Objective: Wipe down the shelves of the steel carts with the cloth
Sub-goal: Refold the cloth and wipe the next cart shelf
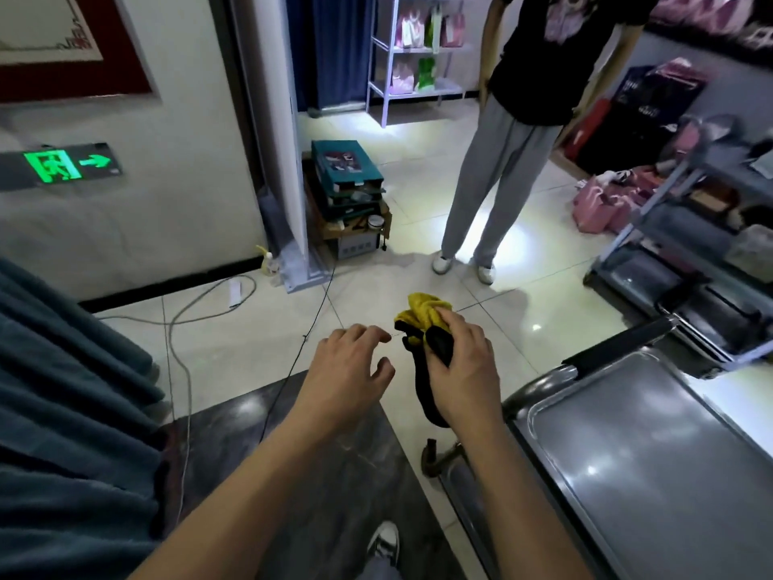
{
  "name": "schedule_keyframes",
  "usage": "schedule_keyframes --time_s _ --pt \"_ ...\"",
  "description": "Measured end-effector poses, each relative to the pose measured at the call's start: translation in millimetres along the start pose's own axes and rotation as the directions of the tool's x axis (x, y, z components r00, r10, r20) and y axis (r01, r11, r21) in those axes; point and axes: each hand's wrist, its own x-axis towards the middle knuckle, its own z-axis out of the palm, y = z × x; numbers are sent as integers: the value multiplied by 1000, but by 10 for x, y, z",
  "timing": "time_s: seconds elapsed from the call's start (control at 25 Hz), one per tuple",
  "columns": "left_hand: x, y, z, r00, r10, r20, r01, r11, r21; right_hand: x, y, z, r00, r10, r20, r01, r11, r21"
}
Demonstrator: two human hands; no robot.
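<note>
The right hand (458,362) holds the bunched yellow and black cloth (422,324) above the floor, the left hand (349,362) is empty with loose fingers beside it, and the steel cart (652,466) shelf lies to the right, nearer the right hand.

yellow and black cloth (422,324), grey steel cart (652,462), green exit sign (67,164)

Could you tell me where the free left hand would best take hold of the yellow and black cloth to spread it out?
Probably the yellow corner bunched above the right hand, pinched from the left by the left hand; it sticks out free, while the black part hangs below the grip.
</note>
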Motion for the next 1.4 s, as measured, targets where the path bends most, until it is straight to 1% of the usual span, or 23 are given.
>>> schedule_keyframes --time_s 0.16,0.32,0.4,0.48,0.56,0.72,0.84,0.92,1.04,1.16,1.28,1.4 --pt "776 62 1 999 43 16 -44 999 17 702 167 44 999 40 -33 -39 999 25" --pt "1617 186 -4 995 63 72 -66 997 32 1469 339 19 995 83 -50 -81 996 36" --pt "2048 226 0 994 85 64 -88 996 34 1846 426 3 994 88 -64 -85 995 49" --pt "2468 246 29 993 98 68 -100 995 24 2203 535 -8 988 128 -81 -124 991 49" --pt "2762 293 58 990 119 71 -120 992 22 2407 609 -31 986 141 -85 -138 990 32" --pt "3777 414 202 972 210 105 -211 977 1 3188 832 -47 966 206 -155 -206 978 16" --pt "4557 501 302 943 301 142 -302 953 -15 3747 999 -13 939 271 -213 -274 962 15" --pt "5030 563 360 914 369 168 -371 928 -17 4073 1070 6 917 307 -256 -313 949 15" --pt "5755 728 472 849 472 238 -476 878 -41 4557 1212 -20 850 409 -332 -416 908 54" --pt "6241 982 662 780 565 270 -563 821 -92 4839 1392 -111 786 485 -383 -499 864 69" --pt "6576 1359 929 684 651 331 -640 752 -157 5019 1681 -297 715 540 -445 -560 822 97" --pt "7022 1854 1255 603 711 361 -697 690 -194 5303 2153 -556 623 594 -509 -629 767 126"
